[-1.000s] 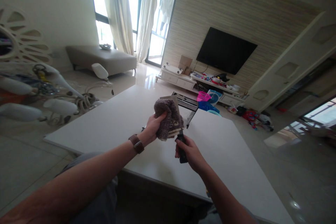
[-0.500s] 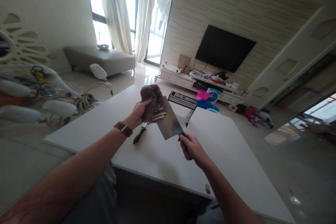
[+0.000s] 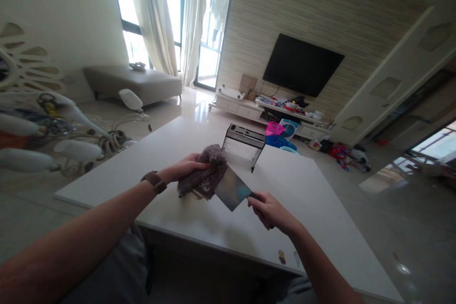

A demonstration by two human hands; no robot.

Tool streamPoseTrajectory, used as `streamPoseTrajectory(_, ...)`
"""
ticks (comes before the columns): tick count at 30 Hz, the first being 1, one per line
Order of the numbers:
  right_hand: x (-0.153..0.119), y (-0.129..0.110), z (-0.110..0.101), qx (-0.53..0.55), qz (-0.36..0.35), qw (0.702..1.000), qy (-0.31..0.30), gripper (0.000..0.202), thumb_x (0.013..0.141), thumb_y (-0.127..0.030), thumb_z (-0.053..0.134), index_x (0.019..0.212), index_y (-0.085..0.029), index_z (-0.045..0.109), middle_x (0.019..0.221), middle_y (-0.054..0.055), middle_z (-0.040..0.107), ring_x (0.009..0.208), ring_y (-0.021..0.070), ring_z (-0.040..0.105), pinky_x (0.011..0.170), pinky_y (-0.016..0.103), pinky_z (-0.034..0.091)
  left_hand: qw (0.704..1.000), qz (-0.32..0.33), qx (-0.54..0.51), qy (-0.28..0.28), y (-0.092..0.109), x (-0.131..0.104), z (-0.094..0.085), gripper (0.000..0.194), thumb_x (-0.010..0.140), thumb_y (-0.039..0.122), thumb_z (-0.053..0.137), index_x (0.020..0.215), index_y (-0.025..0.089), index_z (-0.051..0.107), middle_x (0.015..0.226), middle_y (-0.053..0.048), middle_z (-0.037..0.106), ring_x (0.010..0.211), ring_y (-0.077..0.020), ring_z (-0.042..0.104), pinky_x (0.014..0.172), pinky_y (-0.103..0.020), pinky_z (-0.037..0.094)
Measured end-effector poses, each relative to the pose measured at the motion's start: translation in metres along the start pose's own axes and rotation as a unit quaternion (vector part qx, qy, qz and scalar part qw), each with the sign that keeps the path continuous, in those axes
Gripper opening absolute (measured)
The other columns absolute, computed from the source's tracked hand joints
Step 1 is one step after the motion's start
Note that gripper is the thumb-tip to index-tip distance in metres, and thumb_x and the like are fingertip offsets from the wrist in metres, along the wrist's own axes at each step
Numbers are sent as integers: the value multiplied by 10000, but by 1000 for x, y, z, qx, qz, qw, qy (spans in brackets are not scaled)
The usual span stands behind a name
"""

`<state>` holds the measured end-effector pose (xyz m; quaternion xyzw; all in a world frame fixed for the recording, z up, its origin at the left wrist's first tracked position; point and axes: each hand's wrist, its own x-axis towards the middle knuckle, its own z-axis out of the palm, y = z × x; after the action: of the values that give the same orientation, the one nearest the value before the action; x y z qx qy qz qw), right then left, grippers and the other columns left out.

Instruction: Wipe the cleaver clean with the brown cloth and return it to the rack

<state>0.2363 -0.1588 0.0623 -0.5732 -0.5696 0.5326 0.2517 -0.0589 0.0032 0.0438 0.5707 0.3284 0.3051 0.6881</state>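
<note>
My right hand (image 3: 269, 209) is closed around the dark handle of a cleaver (image 3: 233, 190), its broad blade pointing up and to the left. My left hand (image 3: 188, 167) grips a fuzzy purple-brown cloth (image 3: 203, 175), which is pressed against the far end of the blade and covers part of it. Both are held above the white tabletop (image 3: 292, 190). Under the cloth, the black-handled tool seen earlier is almost wholly hidden.
Beyond the cloth, a black-and-silver knife rack (image 3: 245, 137) stands on the table. A small yellow-and-dark item (image 3: 281, 257) lies by the near edge. A lamp with white shades (image 3: 76, 149) is at the left, a pink basket (image 3: 274, 128) on the floor behind.
The cloth has come down and nearer to me, over the black-handled tool. My right hand and the cleaver have dropped slightly to the right, the blade turning flatter.
</note>
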Motion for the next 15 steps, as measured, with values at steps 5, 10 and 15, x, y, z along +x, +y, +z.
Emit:
streamPoseTrajectory(5, 0, -7, 10, 24, -39, 998, 32, 326, 943, -520, 565, 877, -202, 529, 530, -110, 426, 326, 47, 377, 301, 157, 281, 989, 59, -58, 126, 4, 9, 6, 490, 575, 432, 917, 900, 114, 735, 863, -115, 776, 783, -276, 737, 740, -373, 605)
streamPoseTrajectory(10, 1, -18, 3, 25, -47, 997, 47, 323, 933, -509, 580, 866, -196, 535, 513, -111, 420, 315, 44, 358, 300, 162, 272, 969, 107, -108, 193, 20, 16, -2, 448, 577, 394, 909, 868, 111, 718, 825, -104, 767, 716, -245, 728, 701, -349, 610)
streamPoseTrajectory(15, 0, -18, -5, 7, -39, 999, 27, 289, 939, -471, 571, 874, -190, 552, 510, -112, 416, 311, 42, 364, 300, 160, 255, 989, 44, -110, 83, 25, 10, -6, 462, 582, 359, 902, 939, 116, 740, 895, -127, 776, 803, -287, 748, 748, -371, 625)
